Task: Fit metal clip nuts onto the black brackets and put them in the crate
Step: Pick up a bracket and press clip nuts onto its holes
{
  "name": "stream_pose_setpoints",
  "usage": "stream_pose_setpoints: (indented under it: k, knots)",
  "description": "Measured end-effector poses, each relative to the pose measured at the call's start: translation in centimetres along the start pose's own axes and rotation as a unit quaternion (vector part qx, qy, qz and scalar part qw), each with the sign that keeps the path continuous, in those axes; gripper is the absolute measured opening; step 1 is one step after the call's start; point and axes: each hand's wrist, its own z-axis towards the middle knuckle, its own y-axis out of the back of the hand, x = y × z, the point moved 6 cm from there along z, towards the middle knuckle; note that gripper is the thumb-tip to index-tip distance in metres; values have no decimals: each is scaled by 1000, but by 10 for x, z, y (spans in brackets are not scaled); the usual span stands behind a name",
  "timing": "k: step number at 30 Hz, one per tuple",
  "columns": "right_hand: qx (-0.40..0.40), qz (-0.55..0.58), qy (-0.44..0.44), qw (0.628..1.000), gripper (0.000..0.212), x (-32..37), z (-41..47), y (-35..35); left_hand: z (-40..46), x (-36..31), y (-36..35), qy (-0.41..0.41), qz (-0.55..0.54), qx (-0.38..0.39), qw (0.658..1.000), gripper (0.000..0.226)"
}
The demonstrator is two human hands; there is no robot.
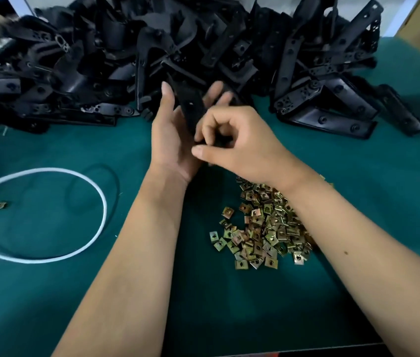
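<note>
Even, fairly bright light falls from overhead; the green table [49, 292] shows only soft shadows, a faint one beside the white cable [101, 202] and a darker one between the forearms; the heap of black brackets [126, 60] loses detail in its dark folds, with small glints on a few edges; the far left corner is smeared by motion blur; wide-angle bending curves the table's edges; overall slightly soft.

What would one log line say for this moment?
left hand: holds black bracket | right hand: pinching at bracket's near end, clip nut hidden | clip nut pile: under right forearm | crate: unseen
</note>
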Motion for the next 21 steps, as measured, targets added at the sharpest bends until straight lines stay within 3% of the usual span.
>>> stream_pose_setpoints:
  k: [2,5,7,9,12,15,18,21]
  knots:
    - [33,84,-47,995,22,-15,-9,4,2,-4,5,-26,-9,-39,999,51]
    - [-51,75,-80,993,21,-27,-15,28,1,-22,17,-123,14,-115,986,12]
    - [-121,12,-100,988,27,-35,-21,45,-2,-32,18,-186,75,-122,972,12]
    - [-127,-79,-103,983,29,-40,-27,56,-5,-39,15,-250,156,-122,948,11]
    - [13,-189,-111,976,25,-46,-32,48,-10,-38,0,-339,372,-99,858,20]
    - [122,-260,-117,951,29,-48,-35,34,-12,-16,-13,-336,563,-53,754,43]
    - [140,-232,-115,956,16,-46,-34,28,-10,-2,-14,-284,679,-69,673,60]
    - [88,-209,-128,965,15,-50,-35,30,-8,-1,-16,-267,726,-81,629,73]
